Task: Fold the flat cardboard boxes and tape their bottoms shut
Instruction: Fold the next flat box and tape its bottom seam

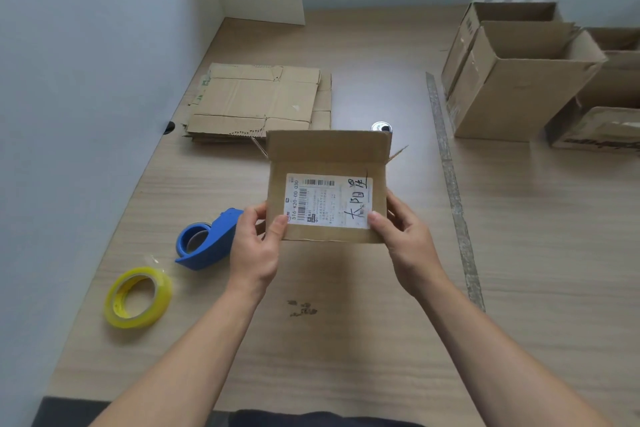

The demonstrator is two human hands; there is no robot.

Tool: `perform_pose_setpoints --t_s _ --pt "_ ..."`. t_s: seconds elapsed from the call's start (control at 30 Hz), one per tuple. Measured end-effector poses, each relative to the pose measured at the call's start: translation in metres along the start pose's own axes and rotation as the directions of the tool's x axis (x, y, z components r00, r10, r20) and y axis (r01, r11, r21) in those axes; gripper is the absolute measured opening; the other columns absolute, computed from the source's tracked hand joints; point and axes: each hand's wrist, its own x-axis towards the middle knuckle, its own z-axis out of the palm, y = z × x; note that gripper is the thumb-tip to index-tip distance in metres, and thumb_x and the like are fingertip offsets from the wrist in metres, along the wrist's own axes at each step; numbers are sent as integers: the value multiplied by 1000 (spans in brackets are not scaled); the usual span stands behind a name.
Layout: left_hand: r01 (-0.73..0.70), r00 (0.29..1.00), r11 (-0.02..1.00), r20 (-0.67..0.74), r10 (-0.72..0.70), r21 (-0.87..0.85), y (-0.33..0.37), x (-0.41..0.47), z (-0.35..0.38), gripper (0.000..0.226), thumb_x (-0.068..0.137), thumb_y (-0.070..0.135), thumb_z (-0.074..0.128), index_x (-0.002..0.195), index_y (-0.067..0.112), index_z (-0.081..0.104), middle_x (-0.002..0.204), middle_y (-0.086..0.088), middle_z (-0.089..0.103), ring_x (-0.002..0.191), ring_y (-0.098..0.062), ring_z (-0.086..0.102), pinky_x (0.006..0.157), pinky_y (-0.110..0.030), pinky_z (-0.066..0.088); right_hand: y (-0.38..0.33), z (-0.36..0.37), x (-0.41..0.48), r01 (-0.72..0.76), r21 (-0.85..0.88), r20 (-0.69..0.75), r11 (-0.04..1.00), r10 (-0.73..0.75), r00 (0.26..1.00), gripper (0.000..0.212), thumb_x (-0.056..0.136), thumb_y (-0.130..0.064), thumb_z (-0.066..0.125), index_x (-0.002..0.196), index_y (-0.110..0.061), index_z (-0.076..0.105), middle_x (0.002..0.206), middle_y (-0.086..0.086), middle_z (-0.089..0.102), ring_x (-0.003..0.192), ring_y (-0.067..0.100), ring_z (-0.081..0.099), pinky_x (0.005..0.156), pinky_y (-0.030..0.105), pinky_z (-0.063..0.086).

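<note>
both hands hold a small cardboard box (327,184) above the wooden table (346,340). the left hand (254,246) and right hand (405,243) pinch its lower corners, thumbs pressed on the white label (329,199), other fingers curled behind.

Brown box (329,163), blue dispenser (211,243), yellow tape (138,298).

Both bare forearms reach up from six o'clock toward centre. The left hand (254,246) sits at about nine o'clock of the right hand (407,239); each is closed in a pinch, thumb on top, fingers curled beneath.
</note>
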Motion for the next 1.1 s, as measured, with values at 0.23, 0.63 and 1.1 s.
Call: perform_pose_setpoints --t_s 0.23,0.63,1.1 --pt "18 968 1000 249 -12 -22 -11 -11 -13 58 84 27 70 138 25 49 130 12 63 120 -7 59 96 -25 51 11 -20 5 -48 -26 -18 998 48 999 41 89 -22 71 126 -38 60 116 -10 68 113 15 65 95 45 55" --pt "-18 961 993 277 -15 119 -21 -24 -20 52 74 50 74 120 36 57 114 18 66 112 -4 60 78 -13 50 33 -33 -21 -30 -284 148 958 75 986 87 77 -36 83 149 -39 34 141 -14 48 126 8 54 97 31 50" --pt "-63 975 945 222 -10 319 -36 -26 -29 67 83 25 78 139 42 45 120 12 54 109 15 51 76 -3 46 25 -32 -25 -17 -378 190 926 95 977 102 61 -62 76 144 -59 16 140 -13 40 118 -11 48 84 24 55"
